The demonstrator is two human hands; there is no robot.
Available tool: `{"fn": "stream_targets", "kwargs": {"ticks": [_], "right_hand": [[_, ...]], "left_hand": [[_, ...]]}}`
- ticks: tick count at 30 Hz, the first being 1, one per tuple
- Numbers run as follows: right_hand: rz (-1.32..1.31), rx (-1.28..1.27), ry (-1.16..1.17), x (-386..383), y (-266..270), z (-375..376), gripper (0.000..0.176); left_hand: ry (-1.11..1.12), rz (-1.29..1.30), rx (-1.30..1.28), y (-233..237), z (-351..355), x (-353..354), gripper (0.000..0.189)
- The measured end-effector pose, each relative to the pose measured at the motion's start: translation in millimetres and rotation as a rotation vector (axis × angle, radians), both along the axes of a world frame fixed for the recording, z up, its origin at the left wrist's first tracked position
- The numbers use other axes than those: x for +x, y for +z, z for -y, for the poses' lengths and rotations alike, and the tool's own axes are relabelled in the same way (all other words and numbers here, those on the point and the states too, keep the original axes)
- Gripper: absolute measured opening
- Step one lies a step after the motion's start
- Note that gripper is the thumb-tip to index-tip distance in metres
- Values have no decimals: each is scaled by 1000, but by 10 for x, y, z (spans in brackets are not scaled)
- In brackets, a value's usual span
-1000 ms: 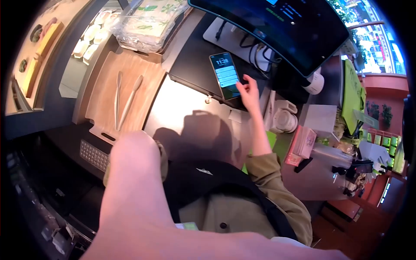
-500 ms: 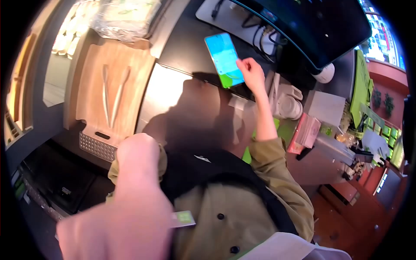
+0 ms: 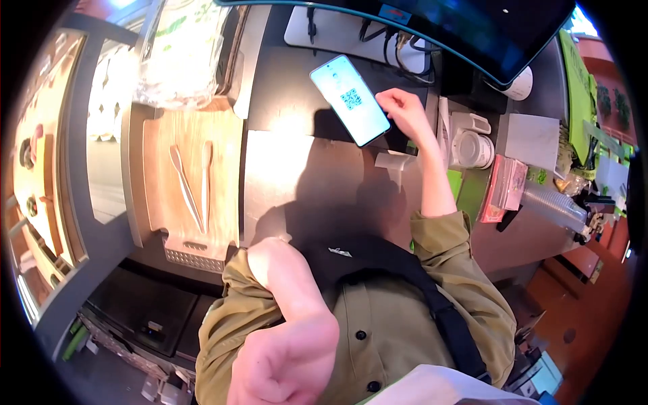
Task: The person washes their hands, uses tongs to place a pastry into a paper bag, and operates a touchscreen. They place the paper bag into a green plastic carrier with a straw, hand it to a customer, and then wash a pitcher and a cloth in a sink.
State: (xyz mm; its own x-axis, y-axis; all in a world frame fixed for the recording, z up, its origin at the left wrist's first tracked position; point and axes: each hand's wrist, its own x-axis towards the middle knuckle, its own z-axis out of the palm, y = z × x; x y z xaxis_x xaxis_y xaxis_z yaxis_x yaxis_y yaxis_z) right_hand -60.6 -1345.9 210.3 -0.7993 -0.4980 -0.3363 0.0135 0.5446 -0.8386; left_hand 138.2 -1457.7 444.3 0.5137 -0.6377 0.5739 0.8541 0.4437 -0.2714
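Observation:
A smartphone lies at a slant on the dark counter, its lit screen showing a QR code. Just off its right edge is my right hand, fingers curled together and fingertips right at the phone's side. My left hand is raised close to the camera at the bottom, away from the counter. Its fingers are folded in; their tips are hidden, so I cannot tell if they hold anything.
Left of the counter are a wooden tray with wooden tongs and a clear bag of packages. A monitor with cables stands behind the phone. On the right are white lids, a pink box and stacked clear cups.
The phone's screen has gone from a blue-green picture to a QR code. My right hand has drawn off the screen to its edge. My left hand has shifted right, and the view has turned.

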Motion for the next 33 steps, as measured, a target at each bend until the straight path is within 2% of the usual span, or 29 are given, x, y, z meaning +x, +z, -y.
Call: {"fn": "stream_targets", "kwargs": {"ticks": [3, 4, 6, 7, 9, 10, 11, 12, 13, 14, 15, 16, 18, 20, 21, 22, 24, 25, 26, 30, 31, 33], "right_hand": [[-47, 388, -47, 127, 384, 241, 43], [-151, 476, -45, 186, 411, 333, 46], [-358, 572, -49, 269, 348, 439, 50], [-370, 554, -38, 297, 339, 453, 51], [-411, 522, -32, 329, 351, 404, 52], [-297, 328, -56, 300, 276, 263, 47], [-263, 131, -98, 303, 335, 52, 40], [-251, -77, -134, 302, 476, -141, 33], [-298, -224, -296, 247, 724, -346, 26], [-330, -391, -445, 180, 962, -566, 19], [-488, -585, -606, -8, 1124, -794, 16], [-638, -786, -764, -256, 1262, -982, 12], [-749, -1033, -934, -921, 1571, -1187, 11], [-749, -924, -1043, -1704, 1690, -1210, 19], [-821, -579, -970, -2195, 1629, -1241, 31], [-879, -238, -875, -2605, 1502, -1224, 43], [-657, 256, -783, -3040, 1356, -1041, 73], [-506, 402, -700, -3186, 1298, -995, 91], [-505, 464, -669, -3353, 1182, -989, 97], [-478, 404, -674, -3439, 1061, -1013, 92], [-530, 399, -699, -3429, 1060, -1013, 87], [-633, 388, -680, -3403, 1149, -1033, 89]], "left_hand": [[-18, 94, -65, -78, -40, 14, 10], [-146, 168, -129, -87, -49, -2, 11], [-400, 325, -264, -86, -59, -3, 12], [-416, 370, -294, -105, -46, 29, 14], [-296, 405, -143, -206, -54, 35, 13], [-258, 398, -64, -310, -76, -7, 14], [-299, 335, -75, -615, -45, -68, 14], [-316, 410, 165, -940, 64, -189, 7], [-283, 970, 237, -1077, 213, -293, 3], [-245, 1440, 160, -1206, 361, -393, 6], [-245, 1555, 387, -1342, 417, -500, 17], [-120, 1664, 379, -1596, 543, -500, 23], [89, 1726, 379, -2135, 723, -587, 23], [122, 1764, 367, -2485, 699, -731, 23], [302, 1868, 334, -2525, 618, -783, 23], [351, 1824, 334, -2539, 553, -842, 23], [481, 1900, 353, -2523, 478, -903, 23], [529, 1911, 295, -2526, 467, -905, 23], [581, 1923, 239, -2532, 475, -900, 24], [636, 2041, 167, -2538, 491, -880, 23], [653, 2008, 157, -2521, 476, -889, 23], [680, 1989, 132, -2518, 493, -897, 22]]}}
